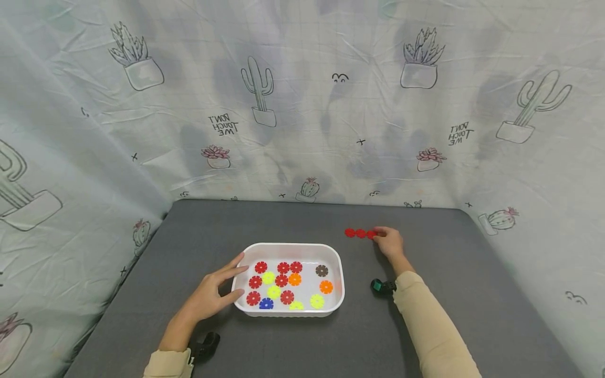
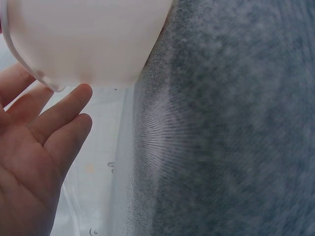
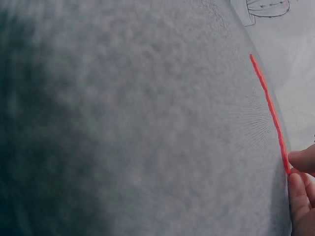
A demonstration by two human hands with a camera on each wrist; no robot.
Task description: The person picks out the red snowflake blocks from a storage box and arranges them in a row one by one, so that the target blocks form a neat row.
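Left hand (image 1: 215, 294) spread, fingers against white tray (image 1: 336, 262) rim, steadying it. Right hand (image 1: 389, 242) pinches end disc of red disc row (image 1: 359, 233) on desk (image 1: 425, 315), keeping line straight.

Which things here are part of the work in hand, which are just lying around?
In use:
- right hand touching the row of red flower-shaped plastic discs
- left hand resting against the white plastic tray
- mixed coloured flower discs in the tray

Just there:
- grey table mat
- cactus-print cloth backdrop
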